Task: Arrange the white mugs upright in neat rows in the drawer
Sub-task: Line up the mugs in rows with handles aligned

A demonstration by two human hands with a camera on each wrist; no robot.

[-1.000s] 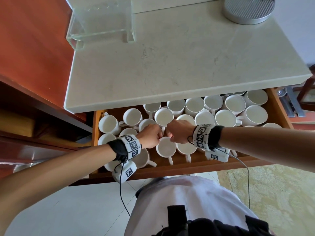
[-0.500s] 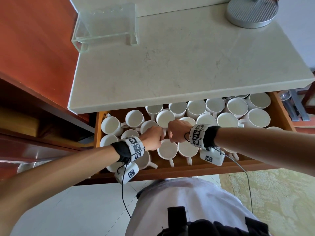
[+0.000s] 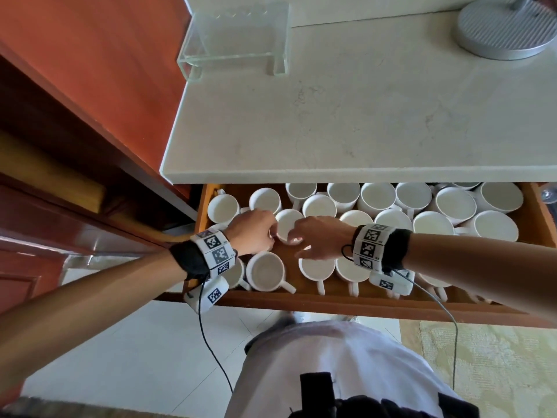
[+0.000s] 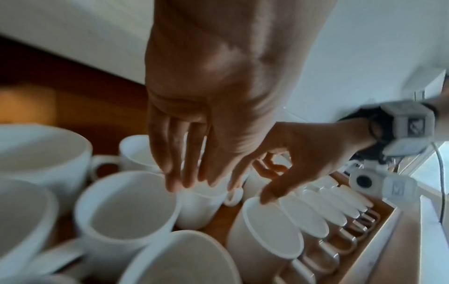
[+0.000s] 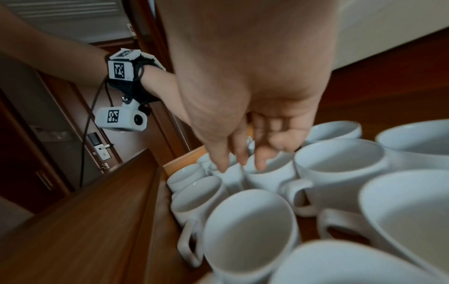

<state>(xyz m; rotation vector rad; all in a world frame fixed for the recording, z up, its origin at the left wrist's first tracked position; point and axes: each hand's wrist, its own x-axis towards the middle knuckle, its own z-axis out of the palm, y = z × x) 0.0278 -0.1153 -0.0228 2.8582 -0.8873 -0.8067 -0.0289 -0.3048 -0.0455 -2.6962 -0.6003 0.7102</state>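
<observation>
Head view: left hand (image 3: 252,232) and right hand (image 3: 319,236) reach palm-down into the drawer (image 3: 331,300), relaxed fingers extended, fingertips flanking an upright white mug (image 3: 288,225) among the others.

Overhead: we see the stone table (image 3: 346,116) overhanging the back of the drawer (image 3: 331,301), covering the rear mugs' far rims.
Open floor: we find one bare wooden patch (image 3: 289,263) between the front mugs (image 3: 265,271), just below both hands.
Right half: white mugs (image 3: 452,203) packed rim to rim, touching.
Front rail: handles of the front-row mugs (image 4: 340,240) point at it, close against it.
Centre: left hand (image 3: 251,232) and right hand (image 3: 321,239) flank one mug (image 3: 287,224).
</observation>
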